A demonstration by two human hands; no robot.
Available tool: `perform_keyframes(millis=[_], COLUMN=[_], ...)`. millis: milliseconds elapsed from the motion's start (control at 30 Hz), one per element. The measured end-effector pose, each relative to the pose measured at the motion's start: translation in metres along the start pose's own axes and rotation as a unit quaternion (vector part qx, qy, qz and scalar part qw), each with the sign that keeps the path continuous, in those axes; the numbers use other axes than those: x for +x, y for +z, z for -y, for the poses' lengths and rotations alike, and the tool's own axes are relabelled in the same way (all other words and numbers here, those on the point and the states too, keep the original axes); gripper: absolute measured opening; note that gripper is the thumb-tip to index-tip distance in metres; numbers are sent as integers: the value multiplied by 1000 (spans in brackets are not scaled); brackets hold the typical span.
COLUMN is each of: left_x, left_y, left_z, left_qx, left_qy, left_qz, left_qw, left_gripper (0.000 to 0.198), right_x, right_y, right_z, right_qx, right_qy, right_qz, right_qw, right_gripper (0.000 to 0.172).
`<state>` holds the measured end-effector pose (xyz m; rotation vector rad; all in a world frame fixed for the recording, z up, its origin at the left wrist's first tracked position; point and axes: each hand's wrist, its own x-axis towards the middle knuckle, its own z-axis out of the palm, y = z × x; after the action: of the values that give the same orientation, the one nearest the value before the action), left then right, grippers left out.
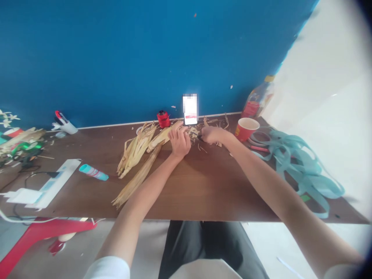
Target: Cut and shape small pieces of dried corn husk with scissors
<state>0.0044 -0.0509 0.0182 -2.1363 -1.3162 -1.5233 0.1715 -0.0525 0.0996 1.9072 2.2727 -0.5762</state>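
Both my hands meet at the far middle of the brown table [203, 186]. My left hand [178, 140] is closed on a dried corn husk strip [162, 136] that runs off to the left. My right hand [211, 135] is closed around a small dark tool [198, 136], whose tip points at the husk between the hands; I cannot make out what the tool is. A pile of dried husks [136, 149] lies just left of my left hand, and longer husk strips [136, 180] trail toward the front edge.
A red paper cup [245, 128], a plastic bottle [257, 99] and loops of teal ribbon [296, 162] sit at the right. A lit phone [190, 109] and a small red object [163, 119] stand by the blue wall. A teal tube [93, 172] and power strip [52, 185] lie left.
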Motion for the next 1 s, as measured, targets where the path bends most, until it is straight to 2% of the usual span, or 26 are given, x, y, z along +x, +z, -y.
perform_keyframes(millis=[67,167,267,400,500,667,800,900,1000], left_x=[4,9,10,6,5,7,10,11,12], left_y=[3,12,21,26,25,24,24,23,22], left_z=[2,5,9,12,13,15,17,18,21], left_qx=[7,12,10,4,5,-1,-58,-136,-188], left_qy=[-29,-33,-4,30,39,47,30,-10,-95], left_qz=[40,170,278,339,338,304,294,268,204], left_qw=[999,985,961,940,940,951,954,954,956], left_gripper=[30,32,37,40,34,27,23,25,34], right_x=[-1,-1,0,3,7,9,7,12,24], right_y=[-8,-16,-18,-18,-16,-12,-9,-1,13], right_z=[-8,-17,-20,-22,-24,-22,-18,-14,-7], right_qx=[27,24,40,56,62,63,102,183,305], right_qy=[19,57,76,69,69,62,61,42,17], right_qz=[8,-44,-58,-63,-69,-80,-79,-93,-153], right_qw=[999,997,995,994,993,993,990,978,940], right_gripper=[30,33,34,37,39,40,43,44,39])
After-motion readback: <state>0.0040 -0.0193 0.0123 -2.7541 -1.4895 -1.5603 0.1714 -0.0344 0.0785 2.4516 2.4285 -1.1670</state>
